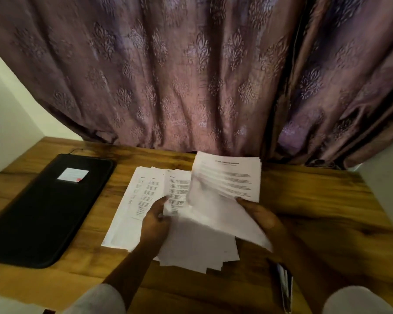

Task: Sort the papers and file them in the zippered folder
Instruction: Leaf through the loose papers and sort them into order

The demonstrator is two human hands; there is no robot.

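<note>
Papers (225, 184): white printed sheets, thin and limp, in a loose fan at the middle of the table. The print is black text in short blocks, too blurred to read. The far sheets are lifted and bent; more lie flat under them, spreading left and near.
Left hand (156, 219): fingers curled round the left edge of the fan, thumb on top of the sheets.
Right hand (259, 214): pinches the near right corner of the lifted top sheets, thumb on the printed face.
Folder (45, 209): black, flat, a long rectangle with rounded corners and a raised rim. It lies closed on the left of the table, apart from the papers.
Label (73, 174): a small pale rectangle with a red spot, on the far part of the folder.
Table (315, 200): glossy wood with strong brown grain.
Curtain (168, 75): mauve cloth in heavy folds with an embossed leaf pattern, hanging behind the far edge.
Sleeves (100, 300): pale grey, soft, at the near edge.
Dark thin object (284, 284): near right, too blurred to identify.
</note>
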